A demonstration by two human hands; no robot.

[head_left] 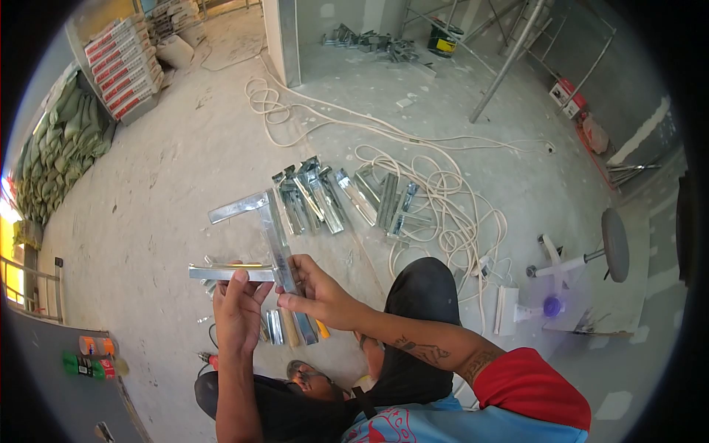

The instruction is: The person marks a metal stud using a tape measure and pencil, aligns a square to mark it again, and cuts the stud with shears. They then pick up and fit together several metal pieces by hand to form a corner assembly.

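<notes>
Between my hands is a bracket of shiny metal channel: a long piece [274, 229] with a short arm [240, 207] at its far end and another short channel piece [221, 272] lower down. My left hand [236, 310] is closed on the lower short piece, thumb on top. My right hand [321, 295] grips the long piece near the joint, its fingers partly hidden behind the metal. Below my hands, short metal pieces [275, 327], a wooden strip [290, 329] and an orange-handled tool [323, 329] lie on the floor near my feet.
Cut metal channel pieces [314, 196] lie in a pile ahead, beside a tangled white cable [447, 214]. A red-bodied power tool [210, 359] is by my left knee. Bottles [88, 365] stand left, a wheeled stool [561, 269] right. Sandbags [63, 144], stacked sacks [122, 63] and scaffold poles [509, 63] are farther off.
</notes>
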